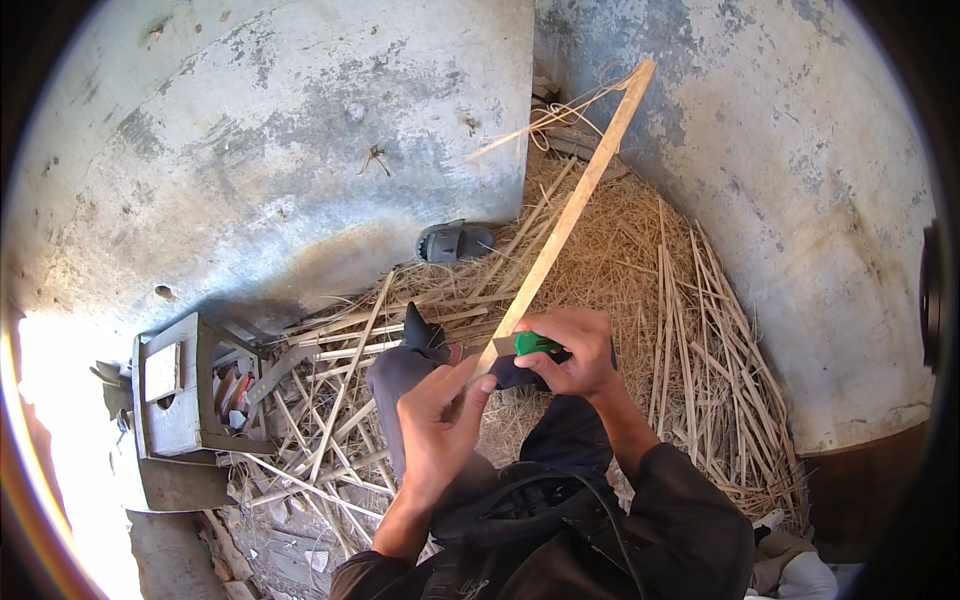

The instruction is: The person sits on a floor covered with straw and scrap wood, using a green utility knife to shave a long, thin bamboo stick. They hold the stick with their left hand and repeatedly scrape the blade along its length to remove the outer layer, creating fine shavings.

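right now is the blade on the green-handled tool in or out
Out: a flat blade shows beyond the green handle in the right hand, at the wooden strip.

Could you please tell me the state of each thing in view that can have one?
Left hand: closed around the wooden strip.
Right hand: closed around the green-handled tool.
Wooden strip: held aslant, whole, thin curled strands by its far end.
Green-handled tool: blade exposed, at the strip.
Grey slipper: unworn, by the wall.
Wooden box: open-sided, items inside.
Loose sticks: strewn, unbundled.
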Available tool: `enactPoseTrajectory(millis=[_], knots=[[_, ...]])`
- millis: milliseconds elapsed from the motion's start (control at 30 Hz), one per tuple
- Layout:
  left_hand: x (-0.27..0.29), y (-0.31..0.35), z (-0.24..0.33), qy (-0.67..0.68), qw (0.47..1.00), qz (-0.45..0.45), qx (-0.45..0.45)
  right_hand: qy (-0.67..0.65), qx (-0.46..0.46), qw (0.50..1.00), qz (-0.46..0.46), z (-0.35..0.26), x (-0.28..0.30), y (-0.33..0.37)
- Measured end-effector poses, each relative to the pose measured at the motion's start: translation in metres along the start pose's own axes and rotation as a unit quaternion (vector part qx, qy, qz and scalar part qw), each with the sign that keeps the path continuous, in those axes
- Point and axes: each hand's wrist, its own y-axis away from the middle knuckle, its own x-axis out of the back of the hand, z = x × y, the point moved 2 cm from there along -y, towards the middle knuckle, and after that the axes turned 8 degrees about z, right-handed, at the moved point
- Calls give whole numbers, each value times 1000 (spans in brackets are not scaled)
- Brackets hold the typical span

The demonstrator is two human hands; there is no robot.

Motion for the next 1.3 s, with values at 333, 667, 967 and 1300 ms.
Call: enactPoseTrajectory(millis=[333,667,967,1300], knots=[[-3,1,4,-13,999,22,-29,44,26,999,6,-1,2,-1],[0,4,2,20,1000,-3,23,55,11,998,-6,0,2,1],[0,7,-7,2,1000,-19,25,94,2,995,-16,1,6,6],[17,54,-36,54,988,-57,136,107,-231,953,166,107,71,5]])
